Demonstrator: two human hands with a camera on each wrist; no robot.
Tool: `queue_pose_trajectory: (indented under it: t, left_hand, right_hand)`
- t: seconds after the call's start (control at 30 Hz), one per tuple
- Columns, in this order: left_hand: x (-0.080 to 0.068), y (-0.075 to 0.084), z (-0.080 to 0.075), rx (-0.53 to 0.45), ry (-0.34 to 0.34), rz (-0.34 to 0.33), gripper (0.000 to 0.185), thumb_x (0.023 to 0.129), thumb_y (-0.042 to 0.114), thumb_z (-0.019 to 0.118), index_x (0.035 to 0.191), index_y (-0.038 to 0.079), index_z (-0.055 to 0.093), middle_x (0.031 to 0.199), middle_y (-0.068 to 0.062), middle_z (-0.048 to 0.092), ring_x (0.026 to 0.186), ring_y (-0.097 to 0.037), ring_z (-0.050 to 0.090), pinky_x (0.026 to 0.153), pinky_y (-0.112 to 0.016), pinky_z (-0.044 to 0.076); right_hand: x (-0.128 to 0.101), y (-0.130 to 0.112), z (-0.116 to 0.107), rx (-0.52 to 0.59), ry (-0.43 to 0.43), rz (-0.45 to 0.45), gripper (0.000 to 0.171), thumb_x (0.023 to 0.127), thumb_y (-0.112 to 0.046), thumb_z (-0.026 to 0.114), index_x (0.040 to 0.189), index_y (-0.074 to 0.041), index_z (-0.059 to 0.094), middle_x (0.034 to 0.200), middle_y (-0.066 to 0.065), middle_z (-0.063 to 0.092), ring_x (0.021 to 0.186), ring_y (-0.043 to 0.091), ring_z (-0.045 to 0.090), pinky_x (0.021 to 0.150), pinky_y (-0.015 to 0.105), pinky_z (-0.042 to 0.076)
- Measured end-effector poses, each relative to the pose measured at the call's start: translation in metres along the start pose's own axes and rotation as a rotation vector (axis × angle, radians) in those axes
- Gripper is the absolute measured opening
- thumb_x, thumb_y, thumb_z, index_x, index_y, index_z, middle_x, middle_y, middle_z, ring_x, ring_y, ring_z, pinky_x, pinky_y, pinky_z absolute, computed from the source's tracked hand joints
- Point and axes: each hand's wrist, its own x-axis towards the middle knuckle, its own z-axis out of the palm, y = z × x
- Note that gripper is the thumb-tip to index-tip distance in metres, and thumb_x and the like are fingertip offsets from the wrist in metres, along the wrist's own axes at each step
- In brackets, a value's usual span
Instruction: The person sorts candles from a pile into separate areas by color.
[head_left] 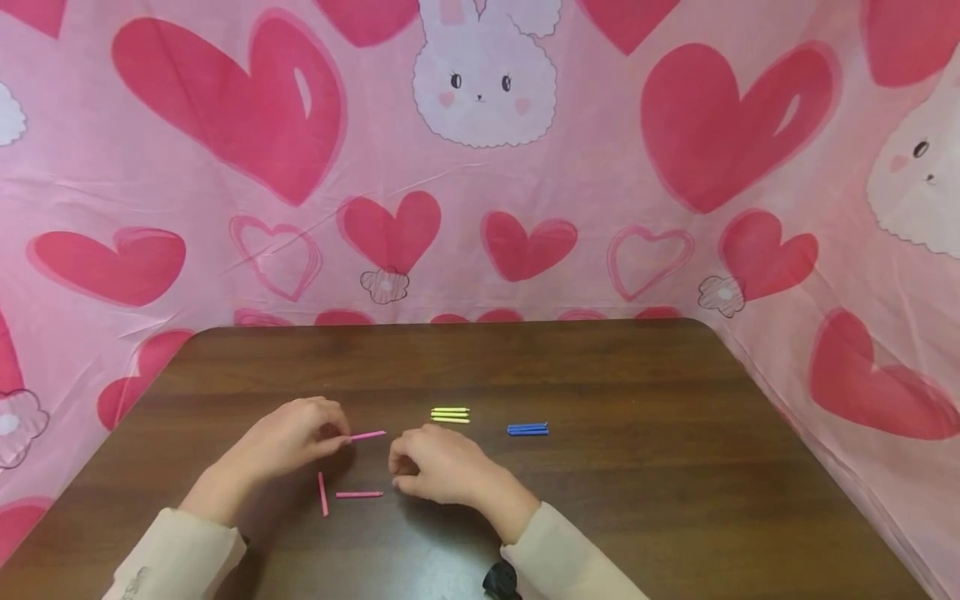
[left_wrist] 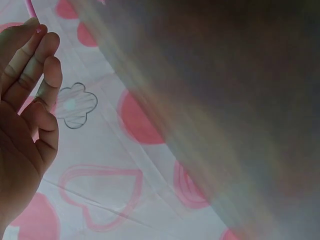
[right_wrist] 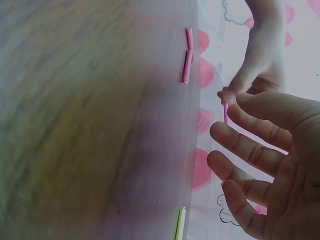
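Observation:
Between the thumb and fingertips of my left hand (head_left: 296, 433) is a thin pink stick (head_left: 367, 435), which looks like a small candle. It is held above the table, its free end toward my right hand (head_left: 442, 467). That hand hovers to the right with loosely bent fingers and nothing in them, as the right wrist view also shows. Two more pink sticks lie on the table below the hands: one upright-set stick (head_left: 322, 494) pointing away from me, and one crosswise stick (head_left: 359, 495) to its right. The left wrist view shows the pinch at its top left corner.
Several yellow sticks (head_left: 450, 415) lie side by side beyond my right hand. A bundle of blue sticks (head_left: 528, 430) lies farther right. The brown wooden table (head_left: 637, 500) meets a pink heart-patterned cloth (head_left: 465, 183) at its back and sides. A small black object (head_left: 501, 579) is beside my right sleeve.

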Motion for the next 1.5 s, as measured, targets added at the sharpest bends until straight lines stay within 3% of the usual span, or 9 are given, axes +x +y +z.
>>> queue_pose_trajectory:
  t: [0.27,0.63,1.03,1.5]
  left_hand:
    - [0.014,-0.015,-0.004,0.022,0.01,0.002,0.014,0.081,0.011,0.078,0.078,0.021,0.07,0.075,0.017,0.061,0.07,-0.003,0.054,0.064,-0.025,0.048]
    - [0.033,-0.032,0.005,-0.02,-0.026,-0.035,0.009,0.083,0.012,0.076,0.08,0.019,0.071,0.076,0.016,0.063,0.071,-0.003,0.055,0.068,-0.027,0.05]
    - [0.04,-0.041,0.013,-0.01,-0.057,-0.015,0.008,0.083,0.013,0.078,0.08,0.017,0.072,0.077,0.012,0.066,0.072,-0.004,0.058,0.067,-0.029,0.051]
    - [0.044,-0.045,0.016,-0.016,-0.088,-0.043,0.01,0.082,0.012,0.077,0.077,0.018,0.07,0.075,0.012,0.064,0.069,-0.003,0.053,0.065,-0.027,0.049]
  right_hand:
    - [-0.001,-0.007,0.001,-0.004,-0.023,0.018,0.006,0.088,-0.029,0.074,0.089,-0.026,0.069,0.082,-0.016,0.057,0.079,0.001,0.048,0.068,0.016,0.039]
    - [0.003,-0.01,0.005,-0.009,-0.037,-0.002,0.006,0.088,-0.029,0.073,0.089,-0.026,0.069,0.081,-0.016,0.055,0.077,0.001,0.047,0.064,0.018,0.038]
    - [0.006,-0.014,0.006,-0.029,-0.056,-0.04,0.005,0.087,-0.028,0.074,0.085,-0.026,0.07,0.076,-0.017,0.054,0.074,0.0,0.047,0.062,0.017,0.037]
    - [0.013,-0.018,0.011,0.007,-0.133,0.029,0.007,0.087,-0.027,0.075,0.082,-0.027,0.069,0.07,-0.017,0.052,0.067,0.0,0.049,0.056,0.021,0.039]
